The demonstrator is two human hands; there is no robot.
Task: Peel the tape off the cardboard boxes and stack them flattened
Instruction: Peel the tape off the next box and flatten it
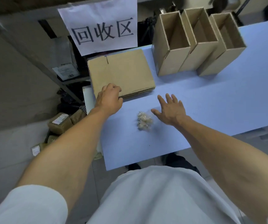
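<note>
Head view: everything below is seen from the camera on your head, looking down past your white shirt at the table.
Table: pale blue top, running from just in front of you out to the far right.
Flattened stack: flattened cardboard boxes lie piled at the table's far left corner, right under a paper sign with three large handwritten characters.
Left hand: your left hand sits on the near left corner of that stack, fingers curled down over the edge; you can't tell whether it truly grips the cardboard or only presses on it.
Right hand: your right hand is spread wide with fingers apart, holding nothing, low over the bare table just right of the tape.
Tape: a crumpled wad of peeled tape lies on the table between your two hands, nearer the right one, apart from the stack.
Upright boxes: three open cardboard boxes stand side by side at the far right, touching one another, well apart from both hands.
Floor left: wrapped parcels lie beside the table.
</note>
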